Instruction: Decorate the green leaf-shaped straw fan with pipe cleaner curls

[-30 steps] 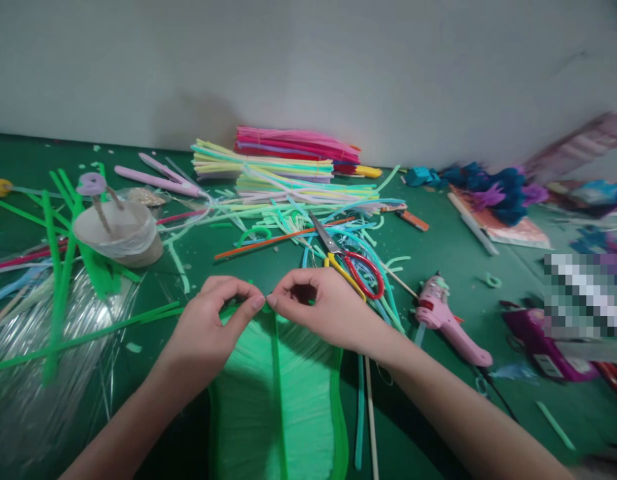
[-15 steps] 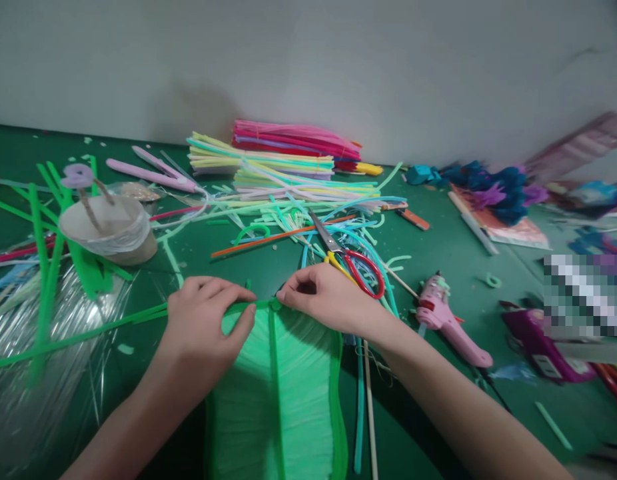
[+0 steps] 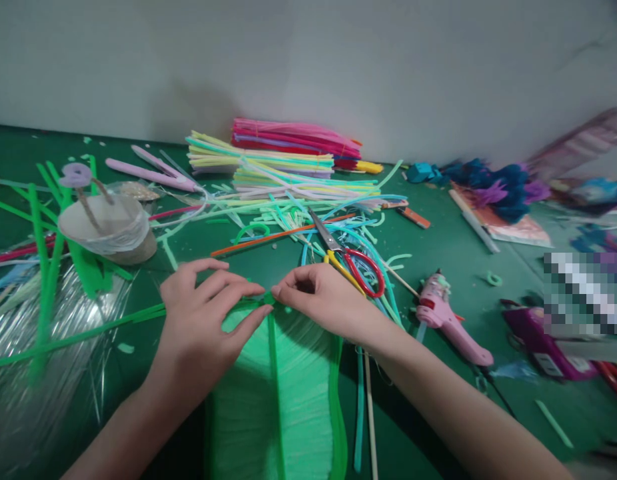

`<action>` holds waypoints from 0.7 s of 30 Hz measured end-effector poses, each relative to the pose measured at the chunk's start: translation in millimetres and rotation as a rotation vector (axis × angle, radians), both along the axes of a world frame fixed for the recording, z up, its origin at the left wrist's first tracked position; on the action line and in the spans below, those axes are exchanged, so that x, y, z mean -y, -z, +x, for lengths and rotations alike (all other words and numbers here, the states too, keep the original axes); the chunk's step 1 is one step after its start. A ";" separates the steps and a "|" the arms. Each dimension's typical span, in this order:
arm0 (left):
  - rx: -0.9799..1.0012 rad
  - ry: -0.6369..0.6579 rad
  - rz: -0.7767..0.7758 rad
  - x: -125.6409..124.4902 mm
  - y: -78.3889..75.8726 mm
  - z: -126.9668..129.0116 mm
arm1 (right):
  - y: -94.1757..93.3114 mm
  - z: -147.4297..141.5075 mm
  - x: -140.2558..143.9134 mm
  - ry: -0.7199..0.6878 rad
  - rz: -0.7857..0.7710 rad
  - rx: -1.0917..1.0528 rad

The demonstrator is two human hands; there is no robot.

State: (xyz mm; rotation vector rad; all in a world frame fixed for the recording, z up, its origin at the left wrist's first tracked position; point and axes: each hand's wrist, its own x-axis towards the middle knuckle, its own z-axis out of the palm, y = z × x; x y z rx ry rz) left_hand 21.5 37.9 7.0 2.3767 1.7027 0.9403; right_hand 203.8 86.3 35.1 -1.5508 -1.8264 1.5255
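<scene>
A large green leaf shape (image 3: 306,400) with a raised midrib and a fuzzy green edge lies below my hands. At its top end, my left hand (image 3: 203,307) pinches a green pipe cleaner (image 3: 108,325) with thumb and forefinger, its other fingers bent loosely. The strip's long tail runs out to the left past the wrist. My right hand (image 3: 321,297) is closed in a pinch at the same end, thumb and forefinger pressed on the green pipe cleaner beside the midrib. Both sets of fingertips almost meet there and partly hide the join.
Scissors (image 3: 346,257) with red and yellow handles lie beyond my right hand. A pink glue gun (image 3: 451,323) rests to the right. Bundles of pipe cleaners (image 3: 261,160) lie along the wall. A paper cup (image 3: 108,230) and clear film (image 3: 43,327) are at left.
My left hand has slid slightly right along the pipe cleaner, its fingertips now at the midrib's top. My right fingertips have shifted a little left, and the leaf's tip has moved slightly.
</scene>
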 end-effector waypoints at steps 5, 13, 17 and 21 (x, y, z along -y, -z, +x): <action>-0.006 0.039 0.002 -0.9 2.6 -2.6 | -0.7 -0.2 1.3 -0.010 0.003 -0.007; 0.017 0.095 -0.087 -4.4 7.9 -4.6 | 0.9 2.5 -0.6 -0.060 0.030 0.036; 0.014 0.049 -0.107 -5.2 6.4 -5.0 | 6.4 5.9 -2.6 -0.081 0.026 0.031; 0.015 0.008 -0.159 -6.1 6.4 -6.8 | 9.3 5.1 -2.6 -0.099 0.045 0.043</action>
